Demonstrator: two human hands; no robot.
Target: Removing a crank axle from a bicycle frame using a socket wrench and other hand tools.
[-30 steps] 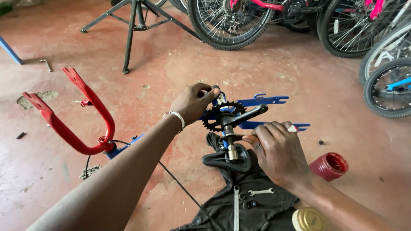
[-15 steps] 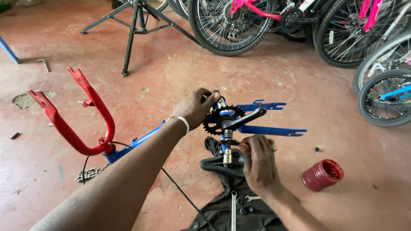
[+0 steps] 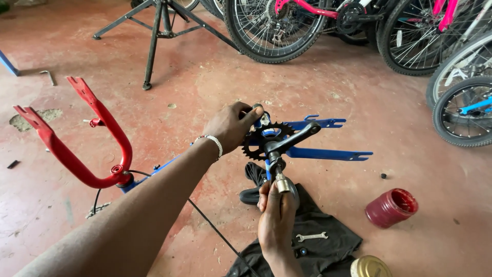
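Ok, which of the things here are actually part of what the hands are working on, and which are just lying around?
In hand:
left hand on the black crank and chainring
right hand at the crank axle end
blue frame

Lying about:
spanner on black cloth
red tub
red fork
parked bicycles

Red tub point(image 3: 391, 207) and gold tin point(image 3: 370, 267), floor right

Both forearms are showing bare, with no sleeves reaching into view. The left hand point(image 3: 229, 126) is wearing a thin bracelet of small white beads point(image 3: 211, 144) around the wrist. The right hand point(image 3: 277, 218) is wearing no glove, ring or band.
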